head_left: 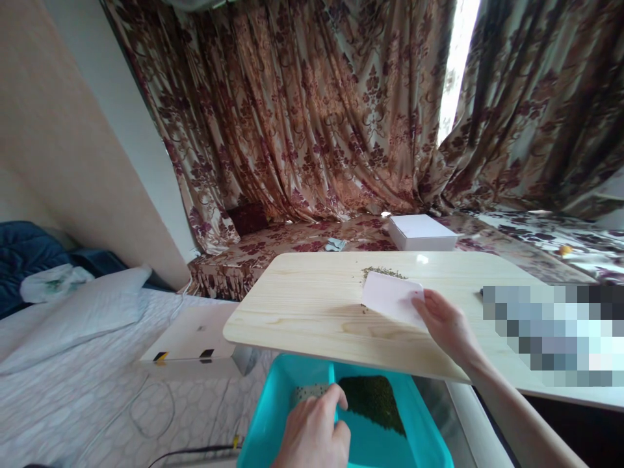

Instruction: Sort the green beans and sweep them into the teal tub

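My right hand (443,322) grips a thin white plastic sheet (390,296) by its right end, tilted over the wooden tabletop (292,299). Just behind the sheet lies a small heap of dried greenish-brown leaf bits (383,270), with a few crumbs near its left lower corner. Below the table's front edge sits a turquoise divided bin (263,403). My left hand (314,429) is closed over the bin's middle divider (331,372), fingers curled. Dark green dried leaves (375,396) fill part of the right compartment; the left one holds something pale with dark specks (309,392), partly hidden.
A white box (422,231) stands behind the table on a floral-covered surface. To the left are a low white box (195,338), a cable (156,429) and a bed with a pillow (92,312). A pixelated patch covers the table's right side. Patterned curtains (316,110) hang at the back.
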Tool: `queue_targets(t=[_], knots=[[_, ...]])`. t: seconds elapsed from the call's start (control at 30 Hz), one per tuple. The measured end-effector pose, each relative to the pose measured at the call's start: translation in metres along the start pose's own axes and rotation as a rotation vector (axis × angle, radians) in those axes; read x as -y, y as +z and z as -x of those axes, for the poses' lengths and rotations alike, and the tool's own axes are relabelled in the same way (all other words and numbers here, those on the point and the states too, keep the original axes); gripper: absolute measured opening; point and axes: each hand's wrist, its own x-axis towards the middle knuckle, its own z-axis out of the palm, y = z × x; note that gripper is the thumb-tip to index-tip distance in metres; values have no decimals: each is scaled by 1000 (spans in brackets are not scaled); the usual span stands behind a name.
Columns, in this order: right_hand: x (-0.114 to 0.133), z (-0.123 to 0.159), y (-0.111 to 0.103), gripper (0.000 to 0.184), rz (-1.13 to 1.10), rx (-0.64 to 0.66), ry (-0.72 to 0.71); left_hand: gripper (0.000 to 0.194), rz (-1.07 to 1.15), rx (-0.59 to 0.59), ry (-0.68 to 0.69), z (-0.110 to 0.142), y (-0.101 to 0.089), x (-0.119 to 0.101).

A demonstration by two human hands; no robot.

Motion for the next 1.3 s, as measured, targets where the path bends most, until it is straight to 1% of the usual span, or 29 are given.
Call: queue_targets(t=[0.1, 0.27, 0.5, 0.6, 0.77, 0.9, 1.07, 1.1, 1.13, 1.23, 1.3], knots=[[7, 5, -5, 32, -49, 34, 47, 39, 7, -13, -16, 1, -1, -1], [10, 7, -11, 33, -65, 5, 79, 38, 30, -31, -13, 5, -4, -5], [5, 10, -9, 39, -20, -8, 107, 38, 22, -24, -5, 3, -1, -2], [9, 13, -8, 42, -7, -1, 146, 38, 20, -13, -14, 2, 0, 0], [20, 19, -10, 42, -5, 19, 190, 38, 28, -12, -20, 5, -3, 0], [28, 29, -14, 49, -28, 67, 227, 38, 33, -17, -12, 5, -5, 0], [29, 39, -22, 58, -42, 199, 234, 39, 45, -18, -4, 5, -5, 1], [29, 39, -23, 57, -40, 197, 226, 38, 45, -21, -4, 5, -4, 1], [29, 37, -24, 54, -37, 169, 216, 38, 46, -23, -4, 5, -4, 1], [27, 27, -21, 40, -32, 10, 187, 38, 45, -24, -8, 5, -4, 2], [24, 18, -13, 33, -32, -48, 169, 38, 43, -21, -14, 5, -4, 3]])
